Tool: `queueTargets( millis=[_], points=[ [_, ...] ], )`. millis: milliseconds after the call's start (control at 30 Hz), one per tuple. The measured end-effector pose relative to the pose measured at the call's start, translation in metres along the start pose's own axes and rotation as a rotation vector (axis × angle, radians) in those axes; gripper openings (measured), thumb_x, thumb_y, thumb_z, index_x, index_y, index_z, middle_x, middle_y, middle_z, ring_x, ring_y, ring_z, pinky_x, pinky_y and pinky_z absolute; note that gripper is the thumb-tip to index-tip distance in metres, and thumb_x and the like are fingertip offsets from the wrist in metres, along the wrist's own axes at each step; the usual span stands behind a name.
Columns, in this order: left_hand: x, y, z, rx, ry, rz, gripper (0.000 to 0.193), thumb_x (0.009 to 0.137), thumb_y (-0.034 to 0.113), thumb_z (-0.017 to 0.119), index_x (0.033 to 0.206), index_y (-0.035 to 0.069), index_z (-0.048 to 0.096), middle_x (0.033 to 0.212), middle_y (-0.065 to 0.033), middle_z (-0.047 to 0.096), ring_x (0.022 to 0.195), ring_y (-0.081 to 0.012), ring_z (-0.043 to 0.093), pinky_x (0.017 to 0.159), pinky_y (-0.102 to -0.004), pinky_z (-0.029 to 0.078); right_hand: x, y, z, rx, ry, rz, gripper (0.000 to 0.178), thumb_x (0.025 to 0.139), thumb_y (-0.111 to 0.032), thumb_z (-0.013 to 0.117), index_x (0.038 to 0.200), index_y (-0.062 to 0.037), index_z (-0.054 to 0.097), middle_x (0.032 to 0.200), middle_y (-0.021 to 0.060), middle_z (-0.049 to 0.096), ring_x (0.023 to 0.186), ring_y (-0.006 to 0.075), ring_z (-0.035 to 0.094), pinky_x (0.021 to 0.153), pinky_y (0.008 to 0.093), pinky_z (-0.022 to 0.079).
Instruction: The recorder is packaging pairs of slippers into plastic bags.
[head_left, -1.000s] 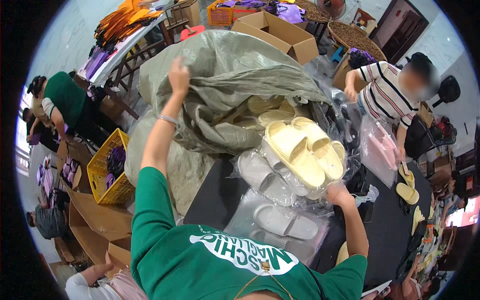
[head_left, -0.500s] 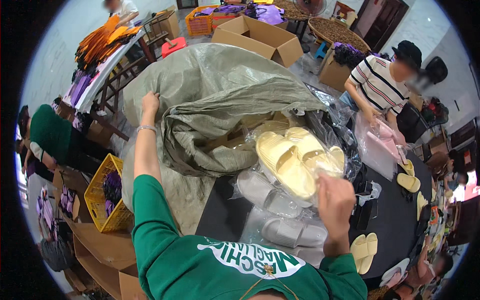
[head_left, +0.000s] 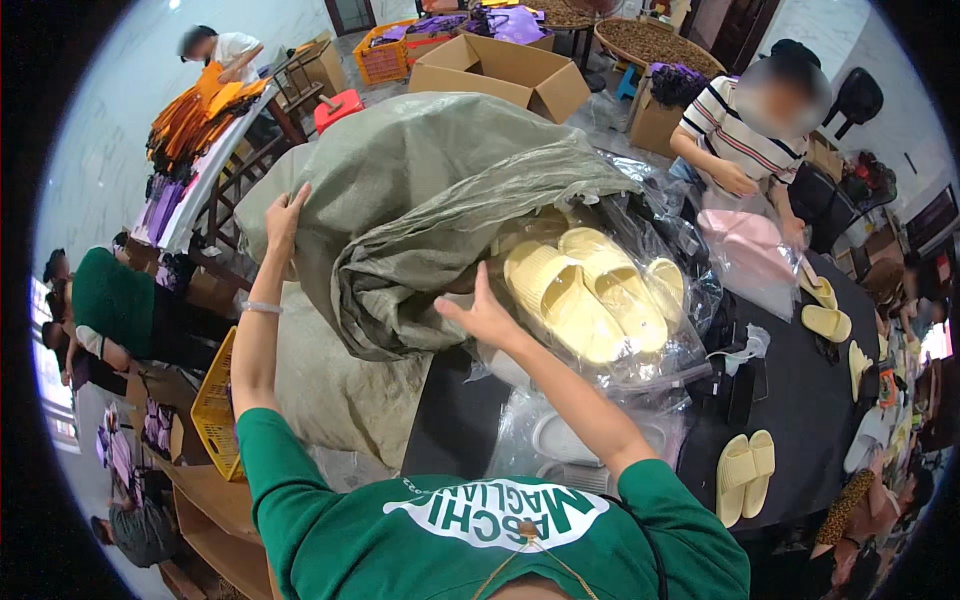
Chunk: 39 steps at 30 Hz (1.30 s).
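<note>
A large grey-green woven sack [head_left: 430, 150] bulges in front of me, its folded mouth facing right. At the sack's left side, my left hand [head_left: 286, 222] is closed on the fabric. My right hand [head_left: 487, 312] is open beside the mouth's folds, thumb and fingers apart, holding nothing. Just right of it, a clear plastic bag with pale yellow slippers [head_left: 590, 295] lies at the sack's mouth. Bagged grey slippers [head_left: 590, 435] lie nearer to me, partly hidden under my right forearm.
Loose yellow slippers [head_left: 745, 475] lie on the black table [head_left: 455, 415]. Across it, a person in a striped top handles a bag of pink slippers [head_left: 740, 245]. An open cardboard box [head_left: 470, 85] stands behind the sack, and a yellow crate [head_left: 215, 400] at left.
My right hand has let go of the bagged yellow slippers and moved left to the sack's mouth, opening. That bag now lies flatter. My left hand stays at the sack's side, slightly lower.
</note>
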<state>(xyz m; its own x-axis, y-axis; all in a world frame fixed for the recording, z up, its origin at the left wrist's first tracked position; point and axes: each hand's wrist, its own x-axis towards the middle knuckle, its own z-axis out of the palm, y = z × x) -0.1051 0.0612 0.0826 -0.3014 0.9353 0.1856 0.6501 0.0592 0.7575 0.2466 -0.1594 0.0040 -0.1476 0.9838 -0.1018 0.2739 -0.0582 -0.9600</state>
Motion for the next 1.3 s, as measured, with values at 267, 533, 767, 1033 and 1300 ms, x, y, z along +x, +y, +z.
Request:
queueTargets(
  millis=[267, 533, 767, 1033, 1300],
  points=[
    [-0.18, 0.178, -0.021, -0.357, -0.086, 0.317, 0.035, 0.081, 0.028, 0.069, 0.081, -0.006, 0.058, 0.066, 0.0024, 0.05, 0.064, -0.0076, 0.044, 0.057, -0.0267, 0.038, -0.038, 0.082, 0.074, 0.129, 0.198, -0.381, 0.107, 0.079, -0.048, 0.066, 0.145, 0.0033, -0.001, 0.147, 0.0283, 0.018, 0.138, 0.0362, 0.021, 0.112, 0.038, 0.022],
    [-0.374, 0.277, -0.019, -0.38, -0.496, 0.542, 0.035, 0.082, 0.013, 0.069, 0.062, 0.002, 0.043, 0.055, 0.0023, 0.034, 0.057, -0.0036, 0.031, 0.048, -0.0244, 0.028, -0.111, 0.146, -0.008, 0.196, 0.075, -0.31, 0.095, 0.082, -0.045, 0.063, 0.142, 0.002, 0.007, 0.141, 0.0273, 0.025, 0.132, 0.0364, 0.028, 0.108, 0.0386, 0.026],
    [-0.356, 0.185, 0.001, -0.86, 0.278, 0.144, 0.011, 0.084, 0.009, 0.065, 0.076, 0.002, 0.063, 0.074, 0.0024, 0.058, 0.067, -0.005, 0.049, 0.06, -0.0217, 0.039, -0.141, 0.156, -0.018, 0.208, 0.039, -0.236, 0.084, 0.084, -0.042, 0.06, 0.139, 0.0009, 0.014, 0.135, 0.0265, 0.032, 0.127, 0.0365, 0.033, 0.105, 0.0392, 0.029],
    [-0.295, 0.08, -0.031, -0.541, 0.058, 0.036, 0.023, 0.087, 0.015, 0.062, 0.099, -0.004, 0.063, 0.091, -0.0044, 0.067, 0.079, -0.0097, 0.06, 0.072, -0.0231, 0.046, -0.105, 0.127, 0.022, 0.276, -0.045, -0.189, 0.072, 0.086, -0.038, 0.057, 0.136, -0.0004, 0.022, 0.128, 0.0256, 0.039, 0.121, 0.0366, 0.04, 0.101, 0.0398, 0.033],
    [-0.348, 0.098, -0.043, 0.442, 0.149, -0.002, 0.045, 0.086, 0.029, 0.065, 0.112, -0.007, 0.054, 0.101, -0.0187, 0.063, 0.091, -0.0325, 0.06, 0.083, -0.0401, 0.046, -0.109, 0.131, 0.034, 0.295, -0.143, -0.136, 0.061, 0.088, -0.035, 0.054, 0.133, -0.0017, 0.03, 0.121, 0.0247, 0.047, 0.114, 0.0368, 0.046, 0.097, 0.0404, 0.037]
  ],
)
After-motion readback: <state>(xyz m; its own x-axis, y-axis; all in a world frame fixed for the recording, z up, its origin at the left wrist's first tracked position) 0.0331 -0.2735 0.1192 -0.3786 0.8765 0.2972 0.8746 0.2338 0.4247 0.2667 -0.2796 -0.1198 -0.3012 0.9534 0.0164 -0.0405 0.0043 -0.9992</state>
